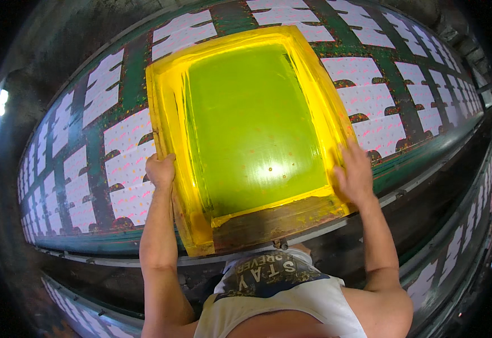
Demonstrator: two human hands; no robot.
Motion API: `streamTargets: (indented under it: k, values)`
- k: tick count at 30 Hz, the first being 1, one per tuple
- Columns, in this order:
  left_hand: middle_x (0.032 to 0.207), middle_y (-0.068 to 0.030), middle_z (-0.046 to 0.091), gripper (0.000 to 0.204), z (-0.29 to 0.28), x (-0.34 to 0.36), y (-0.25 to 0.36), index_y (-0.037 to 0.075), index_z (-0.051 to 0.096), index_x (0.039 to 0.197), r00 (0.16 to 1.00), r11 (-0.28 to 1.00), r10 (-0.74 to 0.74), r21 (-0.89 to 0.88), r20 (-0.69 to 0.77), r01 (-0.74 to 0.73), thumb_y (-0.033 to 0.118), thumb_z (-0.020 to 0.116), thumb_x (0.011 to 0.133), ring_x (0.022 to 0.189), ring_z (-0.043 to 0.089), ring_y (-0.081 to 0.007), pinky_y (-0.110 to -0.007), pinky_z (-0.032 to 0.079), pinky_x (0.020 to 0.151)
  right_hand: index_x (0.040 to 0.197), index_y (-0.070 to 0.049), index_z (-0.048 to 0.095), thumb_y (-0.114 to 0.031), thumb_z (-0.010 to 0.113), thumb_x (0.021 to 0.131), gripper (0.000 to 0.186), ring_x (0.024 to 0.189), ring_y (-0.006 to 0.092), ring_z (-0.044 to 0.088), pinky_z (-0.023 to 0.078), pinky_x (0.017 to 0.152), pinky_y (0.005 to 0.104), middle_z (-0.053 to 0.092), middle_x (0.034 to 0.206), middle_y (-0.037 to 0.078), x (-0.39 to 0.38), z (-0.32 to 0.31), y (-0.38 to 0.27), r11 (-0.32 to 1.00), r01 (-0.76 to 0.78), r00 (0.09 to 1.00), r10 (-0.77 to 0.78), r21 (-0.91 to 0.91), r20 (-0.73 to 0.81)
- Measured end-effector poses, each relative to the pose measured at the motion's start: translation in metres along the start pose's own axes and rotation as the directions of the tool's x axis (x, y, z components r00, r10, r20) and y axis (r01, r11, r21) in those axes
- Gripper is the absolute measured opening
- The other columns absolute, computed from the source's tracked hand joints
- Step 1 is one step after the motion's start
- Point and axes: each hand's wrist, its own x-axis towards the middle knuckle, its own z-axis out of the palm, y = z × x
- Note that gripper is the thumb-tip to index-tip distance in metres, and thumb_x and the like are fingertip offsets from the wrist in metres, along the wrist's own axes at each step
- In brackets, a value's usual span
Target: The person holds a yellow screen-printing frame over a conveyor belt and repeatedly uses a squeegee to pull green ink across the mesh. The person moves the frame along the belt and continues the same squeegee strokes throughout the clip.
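A large screen-printing frame (pixel 251 124) with bright yellow borders and a glossy green mesh centre lies tilted across the long green table, over the white pieces. My left hand (pixel 160 169) is closed on the frame's left edge, about halfway down. My right hand (pixel 352 172) is at the lower right edge, its fingers apart and blurred by motion over the yellow border; whether they touch it is unclear. The frame's near edge is stained brown and sticks out past the table's front, above my body.
The green printing table (pixel 133 100) holds rows of white cut pieces (pixel 358 107) with pink and orange print. A metal rail (pixel 392 197) runs along its near edge. Another bench with white pieces (pixel 474 219) is at the right, another at lower left. A bright light (pixel 1 101) shows at left.
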Motion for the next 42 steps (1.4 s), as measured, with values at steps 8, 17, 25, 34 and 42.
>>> streamTargets:
  k: [8, 17, 25, 34, 42]
  values:
    - [0.12, -0.0271, 0.077, 0.044, -0.002, -0.004, 0.009, -0.001, 0.083, 0.112, 0.998, 0.989, 0.064, 0.132, -0.011, -0.062, 0.031, 0.087, 0.083, 0.111, 0.076, -0.045, -0.053, 0.059, 0.101, 0.143, -0.01, 0.073, -0.011, 0.08, 0.087, 0.057, 0.137, 0.0391, 0.067, 0.054, 0.115, 0.0512, 0.071, 0.146, 0.018, -0.055, -0.03, -0.127, 0.838, 0.426, 0.73, -0.542, 0.342, 0.418]
    - [0.11, -0.0311, 0.074, 0.046, 0.0, -0.002, 0.013, -0.006, 0.079, 0.113, 0.985, 0.982, 0.164, 0.102, -0.057, -0.158, 0.025, 0.086, 0.081, 0.111, 0.072, -0.0496, -0.055, 0.059, 0.101, 0.135, -0.01, 0.078, -0.003, 0.076, 0.081, 0.054, 0.116, 0.0337, 0.075, 0.061, 0.1, 0.0474, 0.078, 0.126, 0.012, -0.026, -0.005, -0.191, 0.9, 0.377, 0.765, -0.436, 0.22, 0.473]
    - [0.113, -0.0323, 0.075, 0.047, 0.009, 0.004, 0.003, -0.007, 0.078, 0.111, 0.987, 0.989, 0.145, 0.043, -0.07, -0.142, 0.025, 0.089, 0.079, 0.113, 0.073, -0.0497, -0.054, 0.059, 0.102, 0.131, -0.012, 0.08, -0.003, 0.076, 0.081, 0.052, 0.111, 0.0335, 0.077, 0.061, 0.097, 0.0478, 0.08, 0.115, 0.011, -0.039, -0.019, -0.197, 0.937, 0.305, 0.769, -0.348, 0.171, 0.536]
    - [0.119, -0.03, 0.074, 0.045, 0.001, 0.005, 0.004, -0.004, 0.08, 0.115, 0.989, 0.987, 0.15, 0.051, 0.005, -0.15, 0.026, 0.084, 0.083, 0.115, 0.072, -0.049, -0.054, 0.057, 0.105, 0.129, -0.009, 0.079, -0.01, 0.083, 0.079, 0.051, 0.119, 0.0325, 0.074, 0.056, 0.107, 0.0455, 0.077, 0.123, 0.01, -0.069, -0.004, -0.189, 0.915, 0.365, 0.811, -0.403, 0.172, 0.424]
    - [0.117, -0.0246, 0.079, 0.044, 0.001, 0.005, 0.003, 0.002, 0.083, 0.125, 0.996, 0.996, 0.09, -0.003, 0.028, -0.09, 0.022, 0.082, 0.086, 0.112, 0.076, -0.0433, -0.051, 0.059, 0.101, 0.131, -0.008, 0.077, -0.022, 0.088, 0.084, 0.051, 0.119, 0.0368, 0.073, 0.057, 0.105, 0.0489, 0.077, 0.122, 0.015, -0.066, -0.027, -0.158, 0.848, 0.253, 0.803, -0.453, 0.465, 0.389]
